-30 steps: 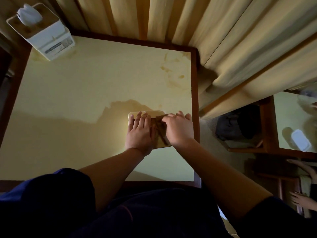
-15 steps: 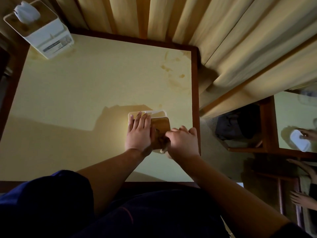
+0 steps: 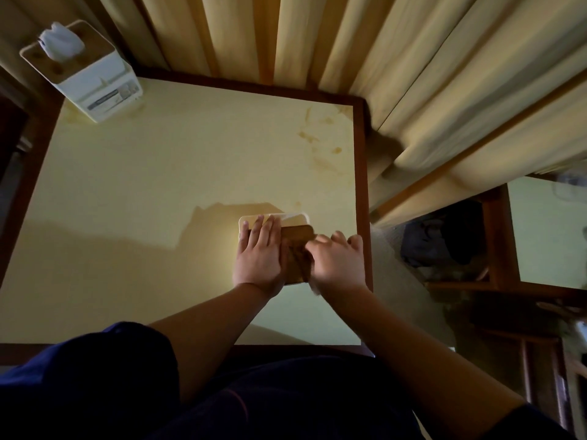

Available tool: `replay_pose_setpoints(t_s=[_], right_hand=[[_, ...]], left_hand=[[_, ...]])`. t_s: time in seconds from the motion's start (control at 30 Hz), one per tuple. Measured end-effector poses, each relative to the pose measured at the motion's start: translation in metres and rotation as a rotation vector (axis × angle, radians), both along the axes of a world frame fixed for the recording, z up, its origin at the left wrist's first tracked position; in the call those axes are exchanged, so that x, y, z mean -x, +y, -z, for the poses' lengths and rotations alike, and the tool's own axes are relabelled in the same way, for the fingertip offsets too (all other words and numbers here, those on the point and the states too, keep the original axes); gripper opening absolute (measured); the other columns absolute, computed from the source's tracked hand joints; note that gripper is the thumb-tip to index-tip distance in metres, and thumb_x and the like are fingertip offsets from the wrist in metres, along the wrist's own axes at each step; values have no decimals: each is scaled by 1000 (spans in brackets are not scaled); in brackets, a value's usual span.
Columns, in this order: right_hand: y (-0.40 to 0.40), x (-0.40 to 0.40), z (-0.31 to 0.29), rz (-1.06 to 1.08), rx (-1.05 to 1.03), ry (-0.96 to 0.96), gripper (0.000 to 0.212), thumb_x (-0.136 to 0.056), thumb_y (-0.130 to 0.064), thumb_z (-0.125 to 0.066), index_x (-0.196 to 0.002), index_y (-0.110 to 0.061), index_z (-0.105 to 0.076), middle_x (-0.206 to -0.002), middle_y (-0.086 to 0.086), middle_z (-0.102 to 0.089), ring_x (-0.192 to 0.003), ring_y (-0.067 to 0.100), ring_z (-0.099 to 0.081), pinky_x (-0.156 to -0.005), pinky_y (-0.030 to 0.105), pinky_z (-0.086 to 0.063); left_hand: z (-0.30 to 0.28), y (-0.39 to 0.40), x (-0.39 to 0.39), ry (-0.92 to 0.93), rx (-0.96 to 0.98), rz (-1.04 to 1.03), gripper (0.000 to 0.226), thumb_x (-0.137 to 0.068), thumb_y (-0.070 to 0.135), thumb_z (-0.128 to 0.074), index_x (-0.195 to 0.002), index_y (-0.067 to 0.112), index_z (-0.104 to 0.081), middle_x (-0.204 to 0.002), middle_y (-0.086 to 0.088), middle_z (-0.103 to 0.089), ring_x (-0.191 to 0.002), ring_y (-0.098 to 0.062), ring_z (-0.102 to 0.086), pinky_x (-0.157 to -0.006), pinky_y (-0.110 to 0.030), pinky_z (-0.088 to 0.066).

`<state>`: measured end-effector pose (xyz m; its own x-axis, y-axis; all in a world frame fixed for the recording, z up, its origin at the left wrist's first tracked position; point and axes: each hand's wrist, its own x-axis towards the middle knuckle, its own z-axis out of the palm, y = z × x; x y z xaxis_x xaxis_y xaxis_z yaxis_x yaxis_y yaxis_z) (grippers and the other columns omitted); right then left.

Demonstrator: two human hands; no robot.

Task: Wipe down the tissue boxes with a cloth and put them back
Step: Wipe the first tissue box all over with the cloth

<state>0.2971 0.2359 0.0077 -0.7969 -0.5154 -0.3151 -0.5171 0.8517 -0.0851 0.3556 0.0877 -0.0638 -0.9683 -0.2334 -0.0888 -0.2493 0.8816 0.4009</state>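
At the far left corner of the pale yellow, dark-wood-framed table (image 3: 158, 192), a tall white tissue box with a wooden lid (image 3: 85, 77) is seen standing upright, a white tissue puffed out of its top. Toward the right side of the table, a second white tissue box with a brown wooden top (image 3: 293, 231) is found, viewed from directly above. The left hand (image 3: 259, 258) is laid flat on the left part of this box, its fingers straight and together, pressing down. Just to its right, the right hand (image 3: 336, 265) is held against the brown top with fingers curled; it is blurred, and whether a cloth is gripped under it cannot be told. Cream pleated curtains (image 3: 381, 58) are hung behind and to the right.
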Motion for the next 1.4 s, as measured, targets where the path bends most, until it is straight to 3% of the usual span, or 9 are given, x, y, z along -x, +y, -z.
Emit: replay_pose_setpoints(t_s=[0.1,0.2,0.47,0.83,1.03,1.17,1.27,1.33,1.4], right_hand=[[20,-26,2,-30,59,55,14,-90,-29,-57,-82,-24,-67,-89,-8,-69,-92,25,-60,-84,42,-36],[29,-41,3,3,82,74,17,-90,-20,-63,-78,-29,-70,-85,-11,-70,-85,22,-64,-81,41,-42],[-1,-6,-10,54,-31,-59,8,-91,-27,-64,-96,-26,-70,-91,-8,-65,-97,21,-57,-95,43,-30],[-27,24,-6,112,27,25,32,-101,-12,-51,-116,-29,-74,-111,-5,-71,-106,25,-60,-100,46,-33],[13,-22,-1,7,50,33,10,-92,-22,-58,-91,-25,-68,-95,-5,-66,-90,26,-61,-87,42,-38],[27,-46,5,22,77,107,12,-85,-27,-69,-73,-26,-68,-83,-7,-68,-74,24,-64,-75,39,-41],[25,-40,2,42,65,75,13,-85,-20,-78,-78,-29,-72,-82,-10,-69,-81,22,-62,-78,39,-38],[18,-27,-6,30,33,25,4,-91,-26,-70,-89,-28,-72,-89,-8,-69,-92,22,-59,-85,41,-34],[5,-11,-12,33,-20,-33,12,-95,-28,-62,-102,-28,-72,-98,-7,-68,-102,23,-56,-91,42,-31]], left_hand=[[1,0,0,-1,9,4,60,-109,38,-19,-159,7,-33,-163,-10,-40,-157,-28,-21,-130,-49,-3],[2,0,0,-1,30,14,64,-108,39,-13,-158,6,-36,-161,-11,-42,-156,-30,-23,-130,-51,-7],[2,1,1,-2,24,13,61,-108,39,-19,-156,7,-40,-157,-10,-47,-155,-29,-26,-130,-51,-6],[4,0,0,64,-2,-5,58,-108,37,-25,-148,3,-50,-150,-13,-54,-151,-33,-34,-129,-49,-6],[2,0,0,24,12,9,58,-109,37,-23,-155,7,-41,-158,-9,-46,-155,-29,-26,-130,-49,-6],[4,0,0,15,33,12,59,-109,37,-21,-156,6,-41,-157,-10,-47,-155,-29,-27,-129,-50,-8],[4,0,0,22,31,17,59,-109,37,-22,-155,6,-42,-157,-10,-47,-155,-30,-27,-129,-51,-8],[3,0,1,28,37,18,59,-108,37,-23,-155,7,-42,-157,-10,-48,-154,-29,-28,-129,-51,-7],[3,0,1,18,31,12,59,-108,38,-23,-155,7,-43,-157,-10,-48,-154,-29,-28,-130,-50,-6]])
